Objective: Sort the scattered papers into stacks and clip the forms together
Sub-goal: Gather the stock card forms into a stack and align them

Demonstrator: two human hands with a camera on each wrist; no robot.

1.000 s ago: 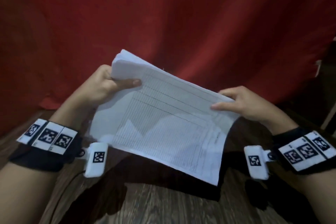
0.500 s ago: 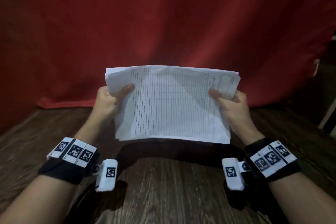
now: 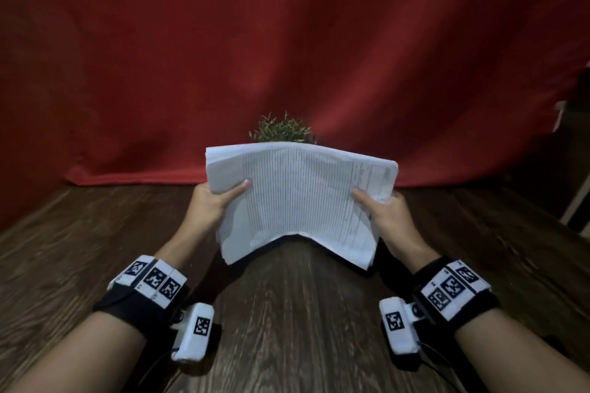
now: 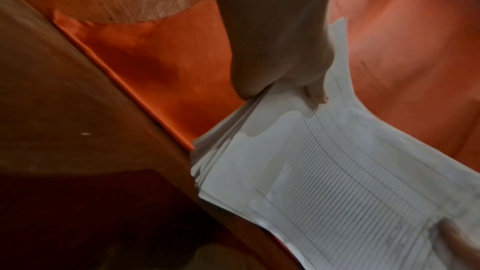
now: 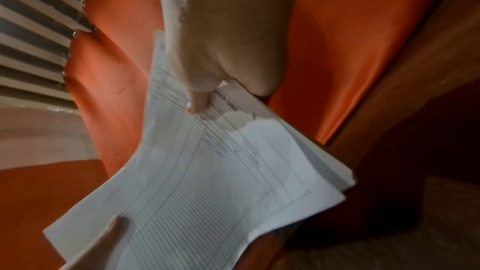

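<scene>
A thick stack of white lined forms (image 3: 297, 198) is held up off the wooden table (image 3: 287, 313), bowed upward along its middle. My left hand (image 3: 214, 201) pinches its left edge, thumb on the top sheet and fingers underneath. At the opposite edge my right hand (image 3: 383, 210) grips the stack the same way. The left wrist view shows the thumb (image 4: 315, 91) pressing the stack (image 4: 337, 171) near its corner. Seen from the right wrist, the thumb (image 5: 197, 102) lies on the printed header of the top form (image 5: 207, 182), and the left thumb shows at the bottom left.
A red cloth (image 3: 287, 57) hangs behind the table and drapes onto its far edge. A small green plant (image 3: 282, 131) pokes up just behind the stack. A pale vertical object (image 3: 578, 201) stands at the right edge.
Both hands have carried the stack away from me and lower toward the table. The stack, tilted then flat before, now bows up in the middle, and the plant shows behind it.
</scene>
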